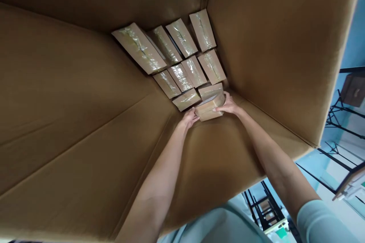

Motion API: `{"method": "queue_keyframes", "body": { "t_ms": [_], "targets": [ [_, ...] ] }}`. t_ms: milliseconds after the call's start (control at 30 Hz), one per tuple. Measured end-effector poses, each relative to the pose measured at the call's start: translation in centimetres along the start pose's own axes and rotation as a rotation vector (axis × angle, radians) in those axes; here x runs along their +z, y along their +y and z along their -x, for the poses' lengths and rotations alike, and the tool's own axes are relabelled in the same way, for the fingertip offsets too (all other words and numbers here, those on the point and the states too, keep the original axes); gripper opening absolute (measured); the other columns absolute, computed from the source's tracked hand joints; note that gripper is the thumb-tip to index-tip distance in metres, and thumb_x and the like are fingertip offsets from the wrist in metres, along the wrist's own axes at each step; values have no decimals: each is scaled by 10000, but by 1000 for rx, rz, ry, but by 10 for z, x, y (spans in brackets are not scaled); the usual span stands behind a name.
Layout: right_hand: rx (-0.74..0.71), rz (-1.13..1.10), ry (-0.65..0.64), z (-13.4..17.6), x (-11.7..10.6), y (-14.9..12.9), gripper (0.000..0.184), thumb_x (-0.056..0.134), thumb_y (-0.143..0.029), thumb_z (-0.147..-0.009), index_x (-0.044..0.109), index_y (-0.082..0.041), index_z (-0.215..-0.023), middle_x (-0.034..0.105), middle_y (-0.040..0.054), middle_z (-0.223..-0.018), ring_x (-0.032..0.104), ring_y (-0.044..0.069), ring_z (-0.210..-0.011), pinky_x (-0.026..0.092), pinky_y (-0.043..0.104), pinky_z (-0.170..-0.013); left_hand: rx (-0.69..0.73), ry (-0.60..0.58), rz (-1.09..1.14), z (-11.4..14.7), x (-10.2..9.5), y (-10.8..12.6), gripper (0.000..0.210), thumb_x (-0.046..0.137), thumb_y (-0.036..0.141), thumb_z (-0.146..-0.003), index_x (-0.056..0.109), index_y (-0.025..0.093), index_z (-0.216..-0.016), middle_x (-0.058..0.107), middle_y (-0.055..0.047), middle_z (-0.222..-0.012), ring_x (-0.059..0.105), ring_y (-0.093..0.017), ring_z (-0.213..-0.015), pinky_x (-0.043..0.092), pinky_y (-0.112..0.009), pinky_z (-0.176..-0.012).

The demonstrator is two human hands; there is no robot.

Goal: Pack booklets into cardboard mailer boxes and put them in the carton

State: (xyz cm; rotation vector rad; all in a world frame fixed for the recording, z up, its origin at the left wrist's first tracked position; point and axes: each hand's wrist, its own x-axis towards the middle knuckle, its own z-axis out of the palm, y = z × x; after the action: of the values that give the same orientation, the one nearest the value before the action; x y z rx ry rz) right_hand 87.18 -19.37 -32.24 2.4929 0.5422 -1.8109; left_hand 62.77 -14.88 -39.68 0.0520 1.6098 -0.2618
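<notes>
Both my arms reach deep into a large brown cardboard carton (114, 121). Between my hands is a small cardboard box (207, 109), low down near the carton's front wall. My right hand (228, 105) grips its right side, thumb on the near face and fingers round the far corner. At its left end, my left hand (191, 117) presses with fingers bent against the edge. Right behind it stands another small box (210, 90), partly covered. To the left, a taped box (186, 99) sits close to my left fingers.
Several more taped boxes (194, 71) stand in rows on the carton's floor, with a larger one (139, 47) at the far left. The carton's tall right wall (285, 45) rises beside my right arm. Outside are black metal frames (339, 121) on a blue floor.
</notes>
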Motion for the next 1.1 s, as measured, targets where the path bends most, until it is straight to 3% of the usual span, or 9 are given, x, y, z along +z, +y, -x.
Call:
{"method": "queue_keyframes", "body": {
  "t_ms": [133, 300, 467, 667, 833, 1100],
  "targets": [
    [110, 75, 144, -18, -1, 18, 1367, 1011, -498, -663, 285, -192, -1780, 464, 237, -1693, 513, 395, -1558, 417, 486, -1292, 71, -131, -35, -16, 26, 6, 394, 647, 337, -1113, 650, 239, -1495, 586, -155, -1685, 648, -274, -1460, 564, -398, -1195],
    [223, 194, 409, -45, 16, 25, 1407, 973, -545, -729, 160, -157, -1809, 487, 274, -1631, 544, 441, -1495, 453, 513, -1244, 156, -310, -114, -23, 81, 16, 403, 636, 280, -1086, 693, 277, -1485, 607, -107, -1679, 678, -278, -1408, 583, -409, -1154],
    [286, 354, 629, -68, 38, 20, 1326, 941, -432, -831, 99, -139, -1813, 372, 334, -1700, 455, 467, -1541, 426, 539, -1242, 189, -284, -189, -35, 113, 12, 376, 644, 330, -1090, 720, 268, -1453, 710, -109, -1550, 726, -252, -1298, 616, -376, -1053],
    [275, 442, 684, -97, 65, 17, 1277, 948, -400, -847, 145, -182, -1816, 289, 317, -1766, 343, 461, -1600, 372, 554, -1259, 148, -193, -212, -51, 102, -12, 336, 582, 261, -1101, 743, 217, -1393, 781, -111, -1399, 769, -194, -1077, 626, -301, -920],
    [351, 407, 711, -113, 84, 31, 1206, 867, -381, -901, 109, -204, -1823, 265, 323, -1770, 318, 463, -1607, 393, 587, -1226, 117, -170, -212, -60, 86, -25, 307, 599, 272, -1085, 761, 216, -1340, 806, -112, -1341, 775, -198, -1015, 625, -286, -850],
    [231, 432, 490, -102, 93, 56, 1182, 832, -361, -855, 151, -194, -1807, 304, 289, -1736, 360, 426, -1553, 388, 544, -1229, 161, -82, -355, -70, 76, -27, 272, 694, 381, -1037, 796, 209, -1222, 833, -124, -1201, 786, -229, -992, 622, -320, -877]
  ]
}}
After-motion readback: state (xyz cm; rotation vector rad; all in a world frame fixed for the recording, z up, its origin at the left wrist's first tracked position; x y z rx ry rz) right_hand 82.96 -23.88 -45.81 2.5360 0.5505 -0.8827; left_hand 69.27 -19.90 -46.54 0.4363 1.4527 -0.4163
